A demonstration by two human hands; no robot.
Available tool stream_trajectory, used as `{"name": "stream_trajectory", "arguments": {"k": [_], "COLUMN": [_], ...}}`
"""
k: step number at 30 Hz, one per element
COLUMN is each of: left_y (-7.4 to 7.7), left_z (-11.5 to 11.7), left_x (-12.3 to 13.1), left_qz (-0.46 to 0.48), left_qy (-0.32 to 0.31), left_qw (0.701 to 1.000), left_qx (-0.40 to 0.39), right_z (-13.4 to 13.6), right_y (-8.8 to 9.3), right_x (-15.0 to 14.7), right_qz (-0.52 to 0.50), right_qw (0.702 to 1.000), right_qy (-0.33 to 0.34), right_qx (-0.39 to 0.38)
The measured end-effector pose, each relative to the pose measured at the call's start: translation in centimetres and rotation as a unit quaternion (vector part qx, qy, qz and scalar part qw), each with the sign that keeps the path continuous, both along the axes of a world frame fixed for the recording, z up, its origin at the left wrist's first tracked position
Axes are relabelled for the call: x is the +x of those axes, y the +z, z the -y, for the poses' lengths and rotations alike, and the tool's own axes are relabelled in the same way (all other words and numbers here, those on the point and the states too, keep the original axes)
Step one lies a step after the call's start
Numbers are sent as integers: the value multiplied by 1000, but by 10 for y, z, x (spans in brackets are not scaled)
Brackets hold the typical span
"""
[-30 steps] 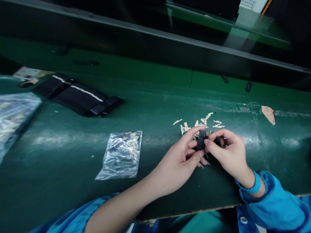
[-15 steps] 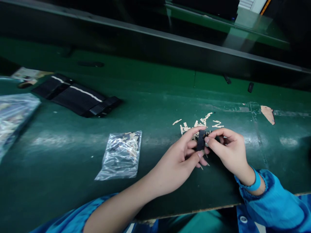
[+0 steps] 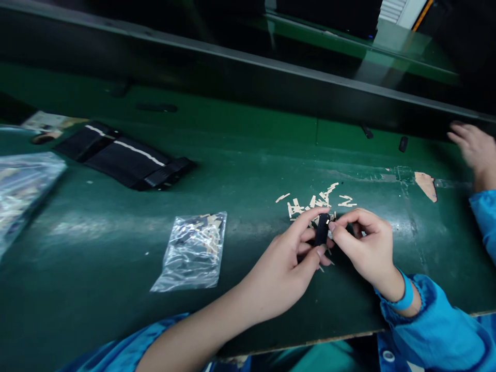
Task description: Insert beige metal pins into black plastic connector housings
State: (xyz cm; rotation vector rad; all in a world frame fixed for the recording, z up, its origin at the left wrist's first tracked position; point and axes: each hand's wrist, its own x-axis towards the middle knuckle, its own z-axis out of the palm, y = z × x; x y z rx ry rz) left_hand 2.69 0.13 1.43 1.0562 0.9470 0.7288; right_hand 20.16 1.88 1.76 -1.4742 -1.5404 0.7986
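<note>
My left hand (image 3: 284, 268) is closed around a small black plastic part (image 3: 321, 230), held upright between thumb and index finger. My right hand (image 3: 366, 237) pinches at that part's upper right edge, where a small pale piece (image 3: 327, 221) shows at the fingertips. Just beyond both hands lies a loose pile of thin pale metal strips (image 3: 296, 207), partly hidden behind my left fingers. A few more strip ends poke out under the left hand.
Left of my arm lies a clear plastic bag (image 3: 189, 258) with strips inside. Farther left are a black folded pouch (image 3: 127, 157) and a larger plastic bag (image 3: 31, 181). Small black parts (image 3: 403, 143) lie under the ledge. Another person's hand (image 3: 475, 150) reaches in at right.
Another person's hand has come into view at the right edge. My right fingertips have shifted slightly lower on the black part, and its face is turned a little.
</note>
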Motion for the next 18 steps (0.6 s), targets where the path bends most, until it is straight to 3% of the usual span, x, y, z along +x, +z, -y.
{"name": "stream_trajectory", "arguments": {"k": [7, 18], "left_y": [2, 1], "left_z": [1, 2], "left_x": [2, 1], "left_qz": [-20, -44], "left_qy": [13, 4], "left_qw": [1000, 998], "left_qx": [19, 53], "right_z": [4, 3], "right_y": [1, 0], "right_x": [-3, -1], "right_qz": [56, 42], "right_qw": [994, 996], "right_qy": [-2, 14], "right_qx": [91, 77]}}
